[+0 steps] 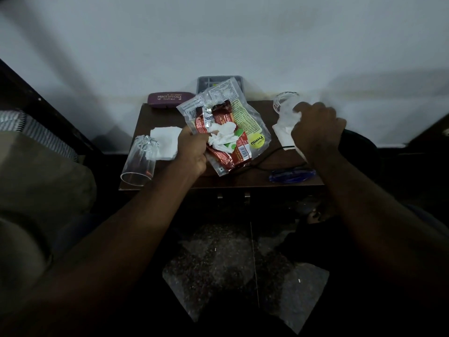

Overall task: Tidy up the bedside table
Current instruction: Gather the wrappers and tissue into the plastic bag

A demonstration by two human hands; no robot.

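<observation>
1. The left hand [192, 152] is closed, fingers and thumb pinching a bunch of snack wrappers [226, 122] with a crumpled tissue [222, 136] pressed against them. The bundle is lifted over the middle of the bedside table [243, 178], so the rubbish looks gathered but not yet thrown away.
2. The right hand [315, 127] is curled round the lower part of a standing glass [284, 100] at 2 o'clock on the table top. A white tissue [281, 132] lies under and beside that hand; I cannot tell whether it is in the grip or merely beneath it.
3. At 8 o'clock a second glass [139, 162] lies tipped on its side at the table's corner, its mouth hanging over the front edge. It needs righting or removing, and from here it looks liable to roll off.
4. Just beside it, towards 9 o'clock, a flat napkin [165, 139] is not yet picked up.
5. At 5 o'clock a blue item [291, 175], too dim to identify, sits at the front edge, with a black cable [264, 159] trailing from under the wrappers towards 3 o'clock.
6. At 11 o'clock a purple spectacles case [170, 99] rests against the wall, and at 12 o'clock a grey tray [209, 82] stands behind the wrappers.
7. My judgement: the tidying is at an early to middle stage, since most things are still scattered.
</observation>
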